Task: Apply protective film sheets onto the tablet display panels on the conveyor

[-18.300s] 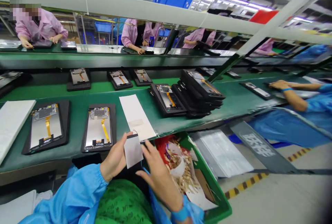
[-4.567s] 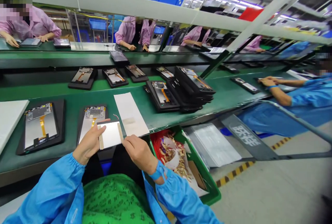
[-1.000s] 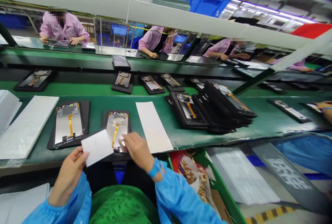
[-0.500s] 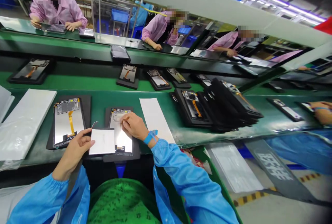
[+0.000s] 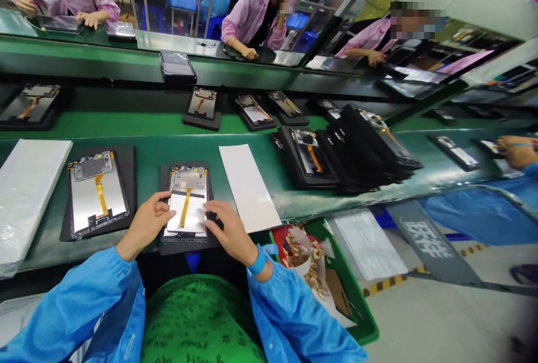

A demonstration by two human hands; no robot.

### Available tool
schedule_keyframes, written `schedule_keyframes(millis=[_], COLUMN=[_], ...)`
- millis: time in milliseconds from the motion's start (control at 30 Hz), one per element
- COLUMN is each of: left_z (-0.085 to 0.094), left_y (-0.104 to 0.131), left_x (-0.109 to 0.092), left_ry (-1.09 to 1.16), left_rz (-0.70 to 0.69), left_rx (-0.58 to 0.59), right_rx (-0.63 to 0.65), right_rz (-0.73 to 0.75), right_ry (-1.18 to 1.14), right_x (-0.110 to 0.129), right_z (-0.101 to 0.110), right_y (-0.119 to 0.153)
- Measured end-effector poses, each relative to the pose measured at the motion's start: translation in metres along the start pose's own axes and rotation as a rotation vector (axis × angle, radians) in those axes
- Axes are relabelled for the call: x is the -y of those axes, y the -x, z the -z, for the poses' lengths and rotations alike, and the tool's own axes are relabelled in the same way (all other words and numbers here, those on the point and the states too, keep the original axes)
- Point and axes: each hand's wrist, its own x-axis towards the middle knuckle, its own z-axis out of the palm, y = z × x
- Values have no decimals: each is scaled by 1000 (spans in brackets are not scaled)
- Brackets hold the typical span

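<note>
In front of me an opened tablet (image 5: 202, 175), its circuit board and silver back showing, lies on a dark foam pad (image 5: 163, 246). A flat white battery (image 5: 174, 212) rests over its lower part, under an orange ribbon cable (image 5: 186, 206). My left hand (image 5: 147, 222) pinches the battery's left edge with thumb and fingertips. At the opposite edge, my right hand (image 5: 232, 233) has curled fingers and thumb on the battery's side. A second opened tablet (image 5: 98, 192) with an orange cable lies to the left on its own pad.
White sheets (image 5: 31, 189) in plastic lie at the left, and a white strip (image 5: 247, 186) at the right. Beyond it stands a stack of black pads with tablets (image 5: 353, 156). A green bin (image 5: 365, 324) holds scraps below. A co-worker's hand (image 5: 519, 150) is far right.
The battery has moved right from beside the tablet onto it, and the orange cable now lies across it. My right hand has left the circuit board for the battery's right edge.
</note>
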Motion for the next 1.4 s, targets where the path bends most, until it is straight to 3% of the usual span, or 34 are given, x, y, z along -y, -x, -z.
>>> schedule_keyframes(millis=[167, 467, 833, 1100, 1400], left_z=[-2, -5, -5, -3, -3], left_y=[0, -1, -1, 0, 0], left_x=[2, 1, 1, 0, 1], left_ry=[-57, -127, -264, -635, -672], left_rz=[-19, -46, -177, -261, -282], left_rx=[-21, -36, -94, -142, -140], right_rx=[43, 36, 18, 26, 36], right_rz=[81, 83, 114, 114, 124], right_ry=[61, 68, 107, 122, 141], right_x=[3, -3, -2, -1, -1], right_z=[-4, -5, -7, -6, -7], right_y=[16, 14, 13, 14, 14])
